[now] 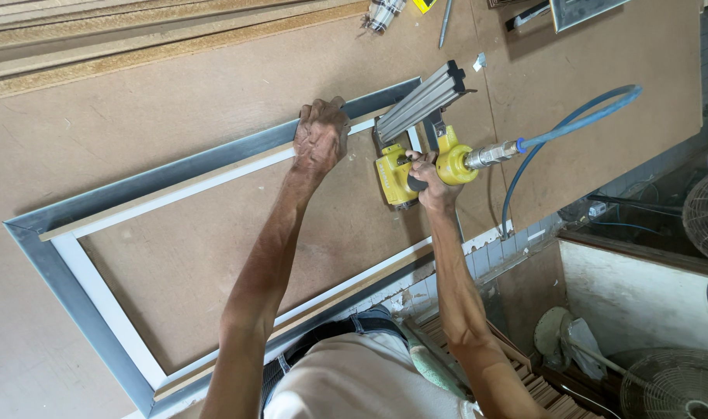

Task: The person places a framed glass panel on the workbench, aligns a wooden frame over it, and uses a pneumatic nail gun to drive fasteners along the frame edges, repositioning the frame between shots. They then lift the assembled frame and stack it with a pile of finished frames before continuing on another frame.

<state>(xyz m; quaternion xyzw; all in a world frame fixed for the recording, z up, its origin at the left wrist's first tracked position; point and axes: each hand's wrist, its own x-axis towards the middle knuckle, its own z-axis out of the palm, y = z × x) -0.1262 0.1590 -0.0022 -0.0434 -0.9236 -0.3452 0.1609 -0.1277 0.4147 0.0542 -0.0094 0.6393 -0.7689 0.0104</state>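
A long rectangular frame [74,295], grey outside and white inside, lies flat on a brown board table [175,101]. My left hand [320,138] presses down on the frame's far rail, fingers curled over its outer edge. My right hand [425,180] grips the handle of a yellow pneumatic nail gun [404,167], whose grey magazine [420,102] angles up to the right. The gun's nose sits against the frame's right end, just right of my left hand. A blue air hose [571,124] loops off the gun's rear fitting.
Long wooden strips [137,39] lie stacked along the table's far edge. A folded checked cloth [383,12] and small tools sit at the top. Beyond the table's right edge stand fans [668,384] and a white box [641,295]. Stacked mouldings lie below near my waist.
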